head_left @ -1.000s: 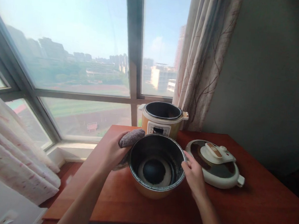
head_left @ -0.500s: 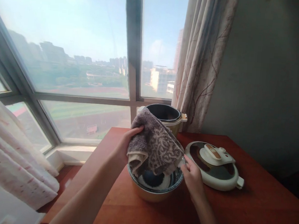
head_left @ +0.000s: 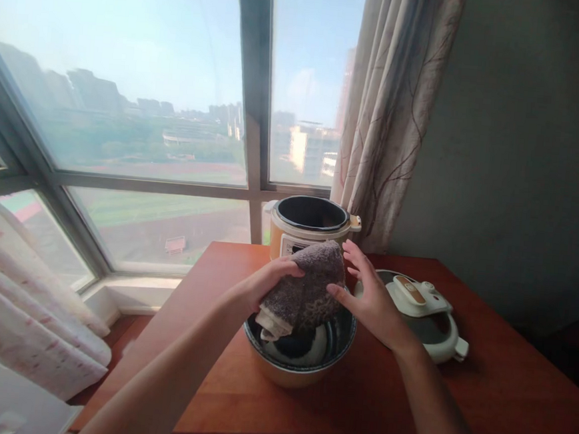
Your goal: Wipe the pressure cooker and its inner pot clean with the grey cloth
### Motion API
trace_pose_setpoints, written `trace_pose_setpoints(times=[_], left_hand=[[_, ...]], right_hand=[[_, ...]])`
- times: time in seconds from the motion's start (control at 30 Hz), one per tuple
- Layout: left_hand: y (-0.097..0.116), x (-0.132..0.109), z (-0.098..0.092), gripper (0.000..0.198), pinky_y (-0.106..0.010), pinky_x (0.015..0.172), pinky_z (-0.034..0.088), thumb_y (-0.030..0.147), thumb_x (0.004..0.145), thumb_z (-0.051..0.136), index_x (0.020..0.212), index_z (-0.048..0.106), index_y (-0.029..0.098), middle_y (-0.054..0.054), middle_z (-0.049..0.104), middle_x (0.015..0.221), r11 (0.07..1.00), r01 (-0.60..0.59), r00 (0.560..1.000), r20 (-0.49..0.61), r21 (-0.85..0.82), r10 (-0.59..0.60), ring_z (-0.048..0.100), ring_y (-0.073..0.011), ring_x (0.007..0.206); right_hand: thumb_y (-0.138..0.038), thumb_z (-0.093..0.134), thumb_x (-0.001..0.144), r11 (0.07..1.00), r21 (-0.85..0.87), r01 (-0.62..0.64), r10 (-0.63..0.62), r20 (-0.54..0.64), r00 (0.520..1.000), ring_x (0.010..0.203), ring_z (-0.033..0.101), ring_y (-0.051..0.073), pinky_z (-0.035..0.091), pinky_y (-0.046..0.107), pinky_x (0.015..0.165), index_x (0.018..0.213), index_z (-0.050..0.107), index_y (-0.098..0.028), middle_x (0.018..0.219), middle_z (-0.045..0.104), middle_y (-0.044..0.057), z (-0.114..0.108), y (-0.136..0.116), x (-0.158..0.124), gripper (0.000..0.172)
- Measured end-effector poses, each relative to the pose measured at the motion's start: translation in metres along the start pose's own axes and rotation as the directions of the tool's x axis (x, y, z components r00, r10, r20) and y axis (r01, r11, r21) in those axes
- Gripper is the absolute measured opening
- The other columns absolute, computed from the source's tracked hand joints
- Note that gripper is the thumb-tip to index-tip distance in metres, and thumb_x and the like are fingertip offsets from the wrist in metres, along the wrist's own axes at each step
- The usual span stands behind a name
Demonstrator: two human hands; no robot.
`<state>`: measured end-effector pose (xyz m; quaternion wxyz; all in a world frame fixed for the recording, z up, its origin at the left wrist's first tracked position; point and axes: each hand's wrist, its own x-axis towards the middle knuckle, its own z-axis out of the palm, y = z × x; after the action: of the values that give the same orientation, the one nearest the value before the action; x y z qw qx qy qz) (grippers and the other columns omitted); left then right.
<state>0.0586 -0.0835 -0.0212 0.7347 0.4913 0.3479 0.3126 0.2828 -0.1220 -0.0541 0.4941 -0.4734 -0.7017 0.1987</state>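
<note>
A folded grey-brown towel [head_left: 309, 285] with a patterned face hangs over an inner pot [head_left: 293, 376], which stands on the table. My left hand [head_left: 272, 281] is closed on the towel's left side, thumb on top. At its right edge is my right hand [head_left: 366, 293], fingers spread and apart; whether the thumb touches the cloth I cannot tell. White stuff lies inside the pot, partly hidden by the towel. Behind the towel stands an electric pressure cooker [head_left: 278, 237] with its dark cavity uncovered.
The cooker's round lid [head_left: 444, 349] lies on the wooden table [head_left: 496, 394] to the right, partly behind my right forearm. A window [head_left: 150, 132] fills the back left. Curtains hang at the left [head_left: 25, 316] and behind the table [head_left: 392, 118].
The towel has been folded smaller and lowered, showing more of the cooker behind. My right hand has let go of the towel's right corner and spread its fingers.
</note>
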Motion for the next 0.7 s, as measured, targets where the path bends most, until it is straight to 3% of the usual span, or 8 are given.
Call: trace_pose_setpoints(times=[0.07,0.13,0.23,0.33,0.4,0.57,0.7], left_hand=[[0.003,0.001,0.002,0.051,-0.032,0.072,0.051,0.025,0.067,0.062,0.118,0.065,0.015,-0.005,0.074,0.090,0.976,-0.007,0.998,0.067,0.219,-0.007,0.067,-0.0230,0.080],[0.005,-0.001,0.002,0.047,-0.032,0.077,0.049,0.025,0.069,0.059,0.115,0.065,0.017,-0.004,0.073,0.100,0.875,-0.068,0.990,0.143,0.479,-0.001,0.066,-0.0244,0.090],[0.004,-0.007,0.000,0.036,-0.033,0.083,0.047,0.029,0.076,0.054,0.109,0.065,0.019,-0.005,0.072,0.106,0.566,-0.174,0.985,0.150,0.806,0.089,0.064,-0.0265,0.097],[-0.007,-0.015,-0.002,0.029,-0.035,0.080,0.047,0.029,0.077,0.056,0.104,0.063,0.021,-0.008,0.071,0.102,0.261,-0.153,0.977,0.106,0.953,0.187,0.065,-0.0279,0.092],[-0.020,-0.019,-0.002,0.036,-0.035,0.079,0.047,0.029,0.075,0.060,0.110,0.062,0.022,-0.010,0.071,0.105,0.166,-0.139,0.967,0.098,0.976,0.235,0.066,-0.0299,0.093],[-0.041,-0.022,-0.004,0.074,-0.043,0.090,0.047,0.031,0.071,0.070,0.142,0.048,0.028,-0.013,0.067,0.126,0.125,-0.131,0.939,0.082,0.984,0.334,0.064,-0.0373,0.110],[-0.033,-0.021,-0.013,0.059,-0.038,0.091,0.048,0.013,0.069,0.060,0.127,0.063,0.025,-0.007,0.072,0.118,0.235,-0.214,0.897,0.095,0.948,0.433,0.067,-0.0311,0.108]], right_hand=[[-0.040,0.074,0.083,0.996,0.085,0.006,-0.017,0.129,0.992,0.125,0.058,0.024,0.047,0.040,0.105,0.152,0.038,-0.030,0.145,0.056,0.008,0.000,-0.008,0.014,0.079],[-0.033,0.075,0.081,0.995,0.095,-0.024,0.000,0.244,0.970,0.108,0.067,0.023,0.051,0.036,0.096,0.136,0.059,-0.026,0.123,0.071,0.005,-0.002,-0.013,0.023,0.058],[-0.027,0.071,0.081,0.998,0.022,-0.054,0.045,0.289,0.956,0.098,0.070,0.023,0.052,0.033,0.088,0.107,0.076,-0.023,0.105,0.077,0.003,-0.006,-0.015,0.027,0.027],[-0.026,0.067,0.081,0.999,-0.014,-0.049,0.051,0.281,0.958,0.096,0.070,0.023,0.052,0.032,0.085,0.103,0.077,-0.022,0.102,0.078,0.002,-0.006,-0.016,0.022,0.025],[-0.027,0.065,0.081,0.999,-0.015,-0.049,0.051,0.262,0.964,0.097,0.070,0.024,0.052,0.033,0.086,0.103,0.077,-0.022,0.103,0.078,0.003,-0.004,-0.016,0.018,0.026],[-0.030,0.064,0.082,0.998,0.002,-0.061,0.059,0.231,0.971,0.101,0.069,0.025,0.051,0.036,0.093,0.104,0.078,-0.022,0.106,0.077,0.004,-0.004,-0.014,0.014,0.027],[-0.034,0.068,0.081,0.998,-0.002,-0.070,0.069,0.212,0.975,0.099,0.069,0.025,0.053,0.035,0.088,0.104,0.077,-0.022,0.106,0.077,0.004,-0.014,-0.008,0.016,0.027]])
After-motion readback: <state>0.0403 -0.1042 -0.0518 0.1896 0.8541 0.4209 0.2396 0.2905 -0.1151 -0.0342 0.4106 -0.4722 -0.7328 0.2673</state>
